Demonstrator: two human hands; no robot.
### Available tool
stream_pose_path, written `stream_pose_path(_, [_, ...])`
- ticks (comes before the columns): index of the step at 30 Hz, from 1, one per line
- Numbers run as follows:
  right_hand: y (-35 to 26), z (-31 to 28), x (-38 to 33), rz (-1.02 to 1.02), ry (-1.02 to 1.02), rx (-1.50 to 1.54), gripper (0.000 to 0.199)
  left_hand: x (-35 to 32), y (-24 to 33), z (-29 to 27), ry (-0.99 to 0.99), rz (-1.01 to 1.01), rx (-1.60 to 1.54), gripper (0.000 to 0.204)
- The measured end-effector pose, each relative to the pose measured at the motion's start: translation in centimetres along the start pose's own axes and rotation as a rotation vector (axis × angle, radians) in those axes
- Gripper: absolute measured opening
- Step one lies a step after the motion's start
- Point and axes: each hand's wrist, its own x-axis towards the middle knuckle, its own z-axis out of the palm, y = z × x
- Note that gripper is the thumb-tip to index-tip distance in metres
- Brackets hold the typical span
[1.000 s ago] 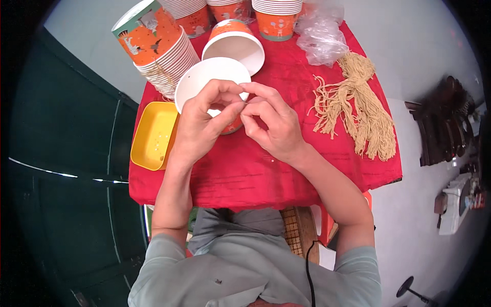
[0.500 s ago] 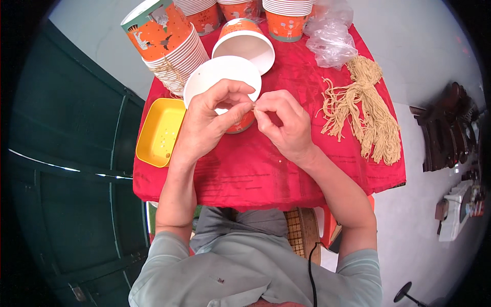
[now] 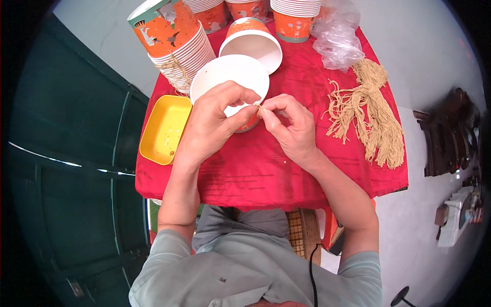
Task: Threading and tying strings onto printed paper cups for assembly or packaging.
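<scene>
Beige string [image 3: 257, 106], a short thin piece, is pinched between your two hands just over the near rim of the white-lined orange paper cup [image 3: 231, 82], which lies tilted on the red cloth-covered table [image 3: 266, 169] with its open mouth facing you. Your left hand [image 3: 212, 125] is curled nearly closed, thumb and forefinger tips pressed on the string, its palm covering the cup's lower side. Your right hand [image 3: 289, 128] is likewise narrowed to a pinch on the same string, fingertips touching those of the left.

Just beyond the cup lies a second open paper cup [image 3: 253, 43], and to the cup's left a tied stack of orange paper cups [image 3: 174, 43] leans on its side. A yellow rectangular plastic tray [image 3: 164, 129] sits left of the cup at the table's left edge. Right of the cup, well apart, a bundle of beige strings [image 3: 371, 115] lies below a crumpled clear plastic bag [image 3: 337, 36]. Bare cloth runs from the cup toward you up to the near edge.
</scene>
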Motion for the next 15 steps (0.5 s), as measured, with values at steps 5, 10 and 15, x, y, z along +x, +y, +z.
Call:
stream_pose_path(5, [0.3,-0.1,-0.2,0.022,0.005,0.023,0.007,-0.1,-0.1,0.2,-0.045,-0.026,-0.014,0.010])
stream_pose_path(10, [0.4,0.3,-0.1,0.140,0.017,0.205,0.010,0.1,-0.8,0.2,-0.048,0.060,0.050,0.008])
stream_pose_path(15, [-0.1,0.1,0.4,0.252,0.021,0.279,0.013,0.1,-1.6,0.7,-0.042,0.165,0.078,0.008])
